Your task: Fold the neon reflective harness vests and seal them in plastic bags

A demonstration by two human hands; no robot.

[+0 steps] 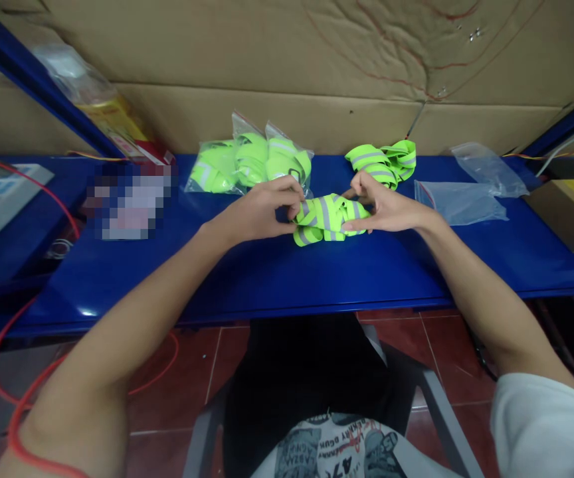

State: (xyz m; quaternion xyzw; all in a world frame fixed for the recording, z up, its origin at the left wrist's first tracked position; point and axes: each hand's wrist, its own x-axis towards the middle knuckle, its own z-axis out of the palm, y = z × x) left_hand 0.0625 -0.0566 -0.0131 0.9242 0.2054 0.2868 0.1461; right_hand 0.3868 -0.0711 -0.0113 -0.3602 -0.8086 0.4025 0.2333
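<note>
Three bags of green straps, behind-left of the strap bundle, seem finished. Left hand and right hand hold this bundle, unbagged, at the desk; one loose bundle behind-right and flat bags farther right appear unpacked.

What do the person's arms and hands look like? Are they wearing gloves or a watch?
The left hand and right hand are bare, with no gloves. I can't see a watch or bracelet on either wrist. The forearms are slim and uncovered. A plain, pale short sleeve covers the right upper arm; the left sleeve isn't in view.
</note>
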